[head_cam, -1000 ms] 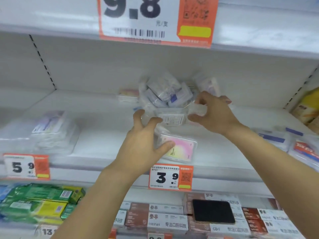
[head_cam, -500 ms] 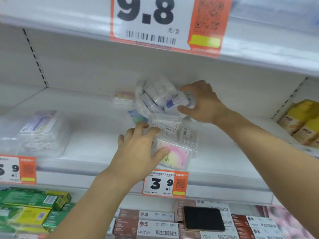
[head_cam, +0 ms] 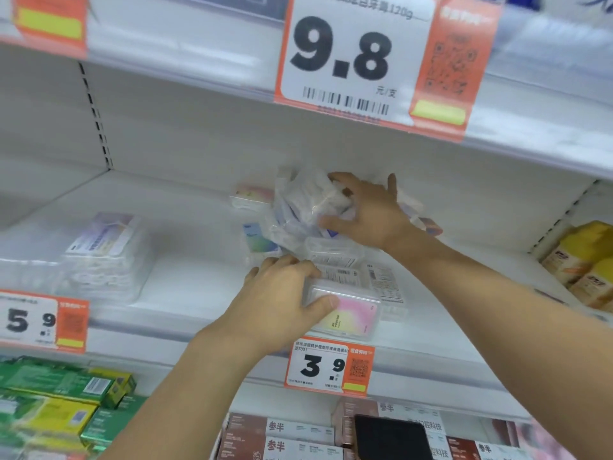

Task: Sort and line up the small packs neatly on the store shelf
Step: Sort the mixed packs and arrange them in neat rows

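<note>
Small clear plastic packs lie in a loose heap at the middle of the white shelf (head_cam: pixel 185 293). My right hand (head_cam: pixel 368 210) reaches to the back and grips a crumpled clear bag of packs (head_cam: pixel 298 207). My left hand (head_cam: pixel 282 300) is at the front, thumb and fingers closed on a pink-and-yellow pack (head_cam: pixel 351 313) lying near the shelf edge. Between my hands lie more packs with barcode labels (head_cam: pixel 335 257). A pink pack (head_cam: pixel 250 195) sits behind the bag, and a blue-green one (head_cam: pixel 260 240) lies to its left.
A stack of larger clear packs (head_cam: pixel 102 257) stands at the left. Yellow boxes (head_cam: pixel 583 263) fill the right end. Price tags 3.9 (head_cam: pixel 328 366), 5.9 (head_cam: pixel 39 322) and 9.8 (head_cam: pixel 371 64) hang on the shelf edges. Below are green boxes (head_cam: pixel 59 403), brown-white boxes (head_cam: pixel 282 439) and a black phone (head_cam: pixel 391 439).
My right hand has moved left and deeper, from beside the heap onto the bag at the back. My left hand has stayed on the pink-and-yellow pack. The camera has moved closer.
</note>
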`<state>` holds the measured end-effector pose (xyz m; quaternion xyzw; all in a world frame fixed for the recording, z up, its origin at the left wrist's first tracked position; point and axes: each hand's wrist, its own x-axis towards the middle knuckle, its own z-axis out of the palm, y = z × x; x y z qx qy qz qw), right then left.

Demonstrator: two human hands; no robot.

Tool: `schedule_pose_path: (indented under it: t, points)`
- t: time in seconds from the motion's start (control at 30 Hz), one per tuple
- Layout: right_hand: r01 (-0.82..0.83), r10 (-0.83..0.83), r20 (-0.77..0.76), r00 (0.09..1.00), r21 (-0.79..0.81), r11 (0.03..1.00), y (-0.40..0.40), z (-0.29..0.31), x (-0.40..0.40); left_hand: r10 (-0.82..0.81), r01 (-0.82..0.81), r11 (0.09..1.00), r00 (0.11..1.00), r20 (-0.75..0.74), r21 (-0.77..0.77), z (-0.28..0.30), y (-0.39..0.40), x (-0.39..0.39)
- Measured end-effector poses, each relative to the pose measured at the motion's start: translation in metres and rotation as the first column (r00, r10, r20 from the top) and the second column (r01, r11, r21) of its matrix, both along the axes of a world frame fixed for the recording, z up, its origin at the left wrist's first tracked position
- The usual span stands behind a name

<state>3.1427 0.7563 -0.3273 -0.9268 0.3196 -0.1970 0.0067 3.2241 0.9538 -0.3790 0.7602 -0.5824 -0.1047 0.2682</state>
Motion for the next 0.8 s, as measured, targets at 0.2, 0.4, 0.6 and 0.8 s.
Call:
schedule_pose_path:
  t: [0.2,0.4,0.6,0.8]
  points:
    - [-0.013,-0.026,0.188,0.982,0.206,0.978,0.02,0.011,0.032,0.001,-0.002,1.0,1.0,-0.031,-0.021,0.0,0.003,0.001]
    - [-0.42,0.426,0.462,0.778,-0.123,0.899,0.066,0.027,0.057,0.209,-0.19,0.913,0.978,0.014,-0.361,0.021,0.04,0.038]
    - [-0.433,0.378,0.348,0.858,0.095,0.896,0.115,-0.008,0.145,0.635,-0.518,0.7,0.766,0.097,-0.491,0.023,0.099,0.112]
    - [-0.415,0.229,0.362,0.904,0.605,0.68,0.148,-0.039,0.191,0.635,-0.634,0.77,0.756,0.16,-0.064,-0.006,0.128,0.141]
